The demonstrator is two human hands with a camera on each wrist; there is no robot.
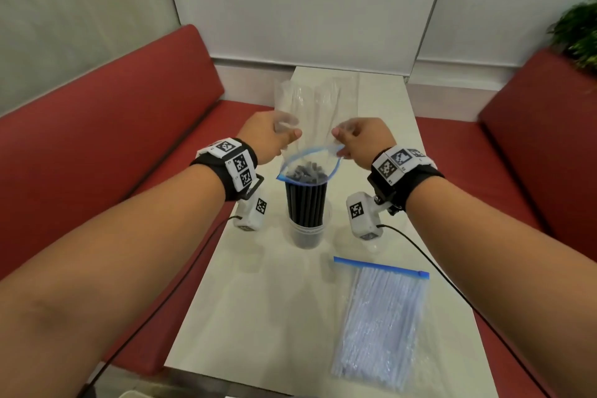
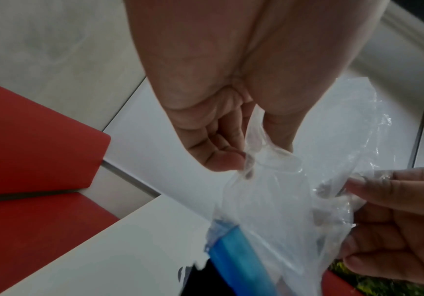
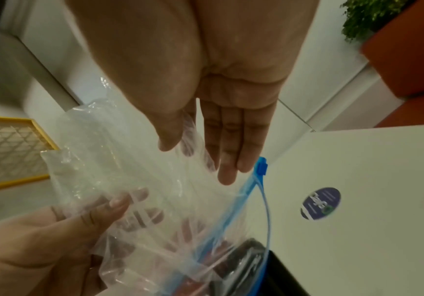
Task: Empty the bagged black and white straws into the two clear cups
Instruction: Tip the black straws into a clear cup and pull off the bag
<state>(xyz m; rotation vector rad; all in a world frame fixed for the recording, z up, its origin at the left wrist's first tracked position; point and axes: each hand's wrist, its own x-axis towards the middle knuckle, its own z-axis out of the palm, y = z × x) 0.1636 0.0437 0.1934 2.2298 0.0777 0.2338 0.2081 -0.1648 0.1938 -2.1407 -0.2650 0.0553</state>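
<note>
A clear cup (image 1: 306,234) stands mid-table, filled with upright black straws (image 1: 305,195). An upturned clear zip bag (image 1: 307,103) rises above them, its blue-rimmed mouth (image 1: 336,168) loose around the straw tops. My left hand (image 1: 289,132) pinches the bag's left side, and its curled fingers (image 2: 221,158) show in the left wrist view. My right hand (image 1: 339,136) pinches the right side between thumb and fingers (image 3: 228,160). The bag (image 3: 134,180) looks nearly empty. A shut bag of white straws (image 1: 381,320) lies flat at near right. Below my right wrist camera a faint clear shape could be the other cup.
The narrow white table (image 1: 258,300) runs away from me to a white wall. Red bench seats flank it, one left (image 1: 113,113) and one right (image 1: 533,139). A plant (image 1: 578,32) stands at far right. A round sticker (image 3: 321,203) is on the tabletop. Black cables trail from both wrists.
</note>
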